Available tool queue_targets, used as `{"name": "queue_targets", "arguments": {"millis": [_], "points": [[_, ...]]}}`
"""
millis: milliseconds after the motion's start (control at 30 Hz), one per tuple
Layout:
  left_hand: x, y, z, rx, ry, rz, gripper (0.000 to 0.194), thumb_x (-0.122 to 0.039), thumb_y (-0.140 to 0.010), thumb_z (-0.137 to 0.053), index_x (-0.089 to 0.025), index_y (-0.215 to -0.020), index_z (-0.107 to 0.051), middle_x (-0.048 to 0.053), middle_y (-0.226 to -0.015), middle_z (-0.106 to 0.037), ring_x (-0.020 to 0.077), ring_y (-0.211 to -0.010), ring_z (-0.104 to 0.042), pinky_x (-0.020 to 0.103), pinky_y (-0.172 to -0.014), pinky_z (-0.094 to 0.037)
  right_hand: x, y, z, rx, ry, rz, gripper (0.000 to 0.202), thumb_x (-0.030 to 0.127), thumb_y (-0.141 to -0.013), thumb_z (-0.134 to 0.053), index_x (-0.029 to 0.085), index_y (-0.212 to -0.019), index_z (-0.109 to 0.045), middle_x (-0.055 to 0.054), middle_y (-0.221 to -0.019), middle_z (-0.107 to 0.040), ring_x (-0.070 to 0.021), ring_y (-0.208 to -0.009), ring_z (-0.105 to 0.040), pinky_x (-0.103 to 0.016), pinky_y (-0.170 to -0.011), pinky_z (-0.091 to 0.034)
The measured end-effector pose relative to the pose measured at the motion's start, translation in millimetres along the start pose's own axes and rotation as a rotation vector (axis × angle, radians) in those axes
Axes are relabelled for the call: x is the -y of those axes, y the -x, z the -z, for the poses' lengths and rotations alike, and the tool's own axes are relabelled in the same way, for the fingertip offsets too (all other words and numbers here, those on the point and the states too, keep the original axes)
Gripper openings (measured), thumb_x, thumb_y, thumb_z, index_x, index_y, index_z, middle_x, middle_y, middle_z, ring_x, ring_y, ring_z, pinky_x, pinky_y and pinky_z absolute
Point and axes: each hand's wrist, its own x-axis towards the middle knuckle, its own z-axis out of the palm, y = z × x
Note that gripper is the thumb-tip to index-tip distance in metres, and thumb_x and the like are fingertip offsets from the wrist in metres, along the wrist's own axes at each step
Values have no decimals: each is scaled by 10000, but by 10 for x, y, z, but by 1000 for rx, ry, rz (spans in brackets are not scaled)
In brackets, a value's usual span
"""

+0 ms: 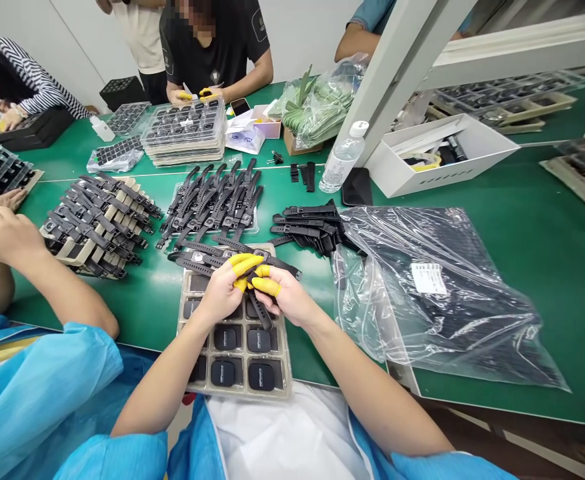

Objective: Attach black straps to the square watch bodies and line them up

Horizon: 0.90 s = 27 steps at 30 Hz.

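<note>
While both bare hands meet above a beige plastic tray with square compartments, the left hand and the right hand pinch a slim black watch strap between fingertips wrapped in bright yellow finger covers. Thumbs and forefingers are closed on it from both sides; its far end is hidden by the fingers, and its loose end hangs toward five o'clock over the tray. Below the hands, at six o'clock, black rounded-square pieces with small pale lettering sit in the compartments, and black-strapped watches lie across the tray's far end, at ten o'clock from the grip. Taking the hands as the centre of the dial, a tangled pile of loose black straps lies between one and two o'clock, touching a large clear plastic bag with a white label at three. Rows of black-strapped watches on a clear tray lie at eleven o'clock, and a beige tray stack draped with black straps stands at ten. Farther off, a clear water bottle with a white cap stands at one o'clock on the green tabletop, just beside an open white box at two.
</note>
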Motion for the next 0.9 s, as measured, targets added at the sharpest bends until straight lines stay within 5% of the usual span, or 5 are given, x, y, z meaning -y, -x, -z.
{"name": "queue_targets", "arguments": {"millis": [333,700,900], "points": [[-51,2,-20,-19,-86,-10,538,-46,-973,-454,-253,-1448,-600,99,-1324,-683,207,-1243,-659,366,-1067,-569,76,0,-55,-57,-134,-10,357,467,-776,-776,208,-842,-539,120,-465,-459,-42,-345,-262,-175,-332,-177],[-91,-16,71,129,38,-21,464,-287,-1088,-401,-232,-1540,-494,145,-1379,-568,261,-1315,-559,469,-1134,-507,57,-21,-23,-121,-148,11,328,458,-771,-762,203,-811,-560,120,-460,-426,-34,-339,-212,-193,-338,-134],[-110,2,78,138,-211,-42,431,-243,-1054,-448,-185,-1469,-546,158,-1291,-593,263,-1249,-592,444,-1062,-551,43,-23,-18,-144,-111,-26,309,436,-759,-765,203,-817,-571,118,-482,-399,-45,-381,-215,-189,-355,-109]]}}
